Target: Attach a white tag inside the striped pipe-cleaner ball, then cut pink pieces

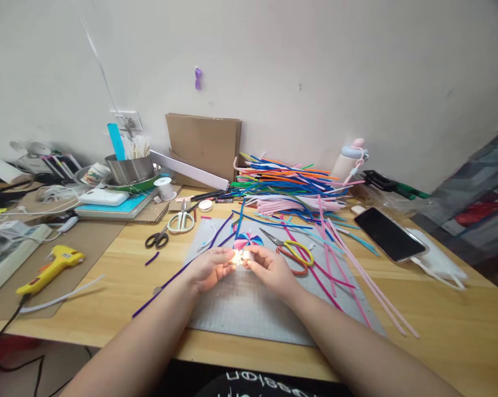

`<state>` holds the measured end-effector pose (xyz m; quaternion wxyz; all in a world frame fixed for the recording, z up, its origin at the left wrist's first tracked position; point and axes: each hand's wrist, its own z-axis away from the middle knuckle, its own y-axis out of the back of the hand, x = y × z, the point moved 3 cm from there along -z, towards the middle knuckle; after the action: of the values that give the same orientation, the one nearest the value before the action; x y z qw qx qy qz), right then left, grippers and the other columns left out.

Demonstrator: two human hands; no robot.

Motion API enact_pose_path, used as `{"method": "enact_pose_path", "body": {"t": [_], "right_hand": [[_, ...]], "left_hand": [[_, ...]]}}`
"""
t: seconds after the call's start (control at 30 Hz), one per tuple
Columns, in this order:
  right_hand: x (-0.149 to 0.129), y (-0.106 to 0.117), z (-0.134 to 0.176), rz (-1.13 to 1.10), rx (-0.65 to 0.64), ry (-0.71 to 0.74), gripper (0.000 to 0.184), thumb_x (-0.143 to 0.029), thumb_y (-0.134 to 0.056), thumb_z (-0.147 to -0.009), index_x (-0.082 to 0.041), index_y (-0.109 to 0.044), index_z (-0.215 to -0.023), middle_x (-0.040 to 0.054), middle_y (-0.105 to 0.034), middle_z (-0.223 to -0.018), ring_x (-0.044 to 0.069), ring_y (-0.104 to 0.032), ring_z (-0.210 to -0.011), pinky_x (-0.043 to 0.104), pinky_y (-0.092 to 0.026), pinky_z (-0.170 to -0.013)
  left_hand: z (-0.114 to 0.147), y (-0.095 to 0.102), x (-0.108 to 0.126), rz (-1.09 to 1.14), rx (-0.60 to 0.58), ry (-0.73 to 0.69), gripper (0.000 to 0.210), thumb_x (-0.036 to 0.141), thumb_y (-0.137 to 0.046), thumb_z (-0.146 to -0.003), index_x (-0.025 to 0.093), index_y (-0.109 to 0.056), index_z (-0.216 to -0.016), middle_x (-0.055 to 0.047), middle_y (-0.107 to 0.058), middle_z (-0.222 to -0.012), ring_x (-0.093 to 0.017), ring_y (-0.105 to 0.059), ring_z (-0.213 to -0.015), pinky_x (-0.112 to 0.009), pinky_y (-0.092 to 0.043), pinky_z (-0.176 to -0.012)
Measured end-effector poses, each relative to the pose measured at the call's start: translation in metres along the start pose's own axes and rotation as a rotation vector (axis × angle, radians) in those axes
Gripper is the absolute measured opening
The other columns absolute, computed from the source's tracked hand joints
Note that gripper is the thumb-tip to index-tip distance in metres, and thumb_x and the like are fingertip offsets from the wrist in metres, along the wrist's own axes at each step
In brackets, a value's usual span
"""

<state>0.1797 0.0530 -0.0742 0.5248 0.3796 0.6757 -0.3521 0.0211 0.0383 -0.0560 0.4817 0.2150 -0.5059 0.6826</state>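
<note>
Over the grey cutting mat [232, 317], both my hands meet around a small glowing light [237, 257]. My left hand [214, 267] is closed, fingertips pinched at the light's left side; glare washes out the detail there. A small white piece [247, 256] beside the glow is pinched by my right hand [272, 271]. Whether the white piece and the light are joined, I cannot tell. Just behind my fingertips lies a round pink, blue and white disc [249, 239]. Scissors with yellow and orange handles [299, 253] rest open-bladed to the right of it.
Fuzzy craft stems [290, 182] in many colours are heaped at the back, with loose pink ones [368, 275] at right. A phone [390, 234] lies right. Leftward are white-handled scissors [181, 221], black-handled scissors [156, 239] and a yellow glue gun [52, 268].
</note>
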Motion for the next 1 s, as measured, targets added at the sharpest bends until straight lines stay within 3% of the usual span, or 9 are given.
{"method": "enact_pose_path", "body": {"t": [0.17, 0.37, 0.57, 1.0], "right_hand": [[0.0009, -0.0009, 0.0007, 0.012, -0.008, -0.019, 0.030, -0.023, -0.060, -0.078, -0.020, -0.059, -0.107, 0.0064, -0.068, -0.101, 0.020, -0.068, -0.089, 0.038, -0.052, -0.083], [0.0011, -0.0002, 0.0009, 0.034, -0.001, -0.021, 0.031, -0.025, -0.060, -0.078, -0.019, -0.058, -0.109, 0.0061, -0.068, -0.101, 0.021, -0.067, -0.090, 0.038, -0.052, -0.084], [0.0016, -0.0018, 0.0019, 0.063, -0.024, -0.013, 0.030, -0.024, -0.059, -0.079, -0.020, -0.059, -0.109, 0.0053, -0.068, -0.098, 0.020, -0.067, -0.089, 0.037, -0.052, -0.084], [0.0023, -0.0021, 0.0033, 0.115, -0.042, -0.018, 0.031, -0.021, -0.058, -0.079, -0.018, -0.060, -0.110, 0.0062, -0.068, -0.096, 0.020, -0.066, -0.087, 0.037, -0.052, -0.083]], "left_hand": [[-0.0003, -0.0007, -0.0017, 0.002, 0.004, -0.030, 0.007, 0.008, -0.073, -0.068, 0.009, -0.066, -0.065, -0.005, -0.067, -0.064, -0.009, -0.061, -0.058, -0.016, -0.049, -0.058], [0.0043, -0.0042, 0.0032, -0.015, -0.045, -0.054, 0.020, 0.021, -0.069, -0.075, 0.011, -0.069, -0.092, -0.009, -0.070, -0.086, -0.014, -0.065, -0.073, -0.022, -0.052, -0.062], [0.0031, -0.0046, 0.0023, -0.065, -0.029, -0.072, 0.013, 0.020, -0.074, -0.070, 0.010, -0.068, -0.076, -0.006, -0.068, -0.072, -0.012, -0.062, -0.064, -0.019, -0.049, -0.057], [0.0006, -0.0054, -0.0028, -0.044, -0.070, -0.101, 0.017, 0.020, -0.079, -0.061, 0.010, -0.068, -0.067, -0.006, -0.067, -0.064, -0.013, -0.061, -0.060, -0.023, -0.047, -0.063]]}}
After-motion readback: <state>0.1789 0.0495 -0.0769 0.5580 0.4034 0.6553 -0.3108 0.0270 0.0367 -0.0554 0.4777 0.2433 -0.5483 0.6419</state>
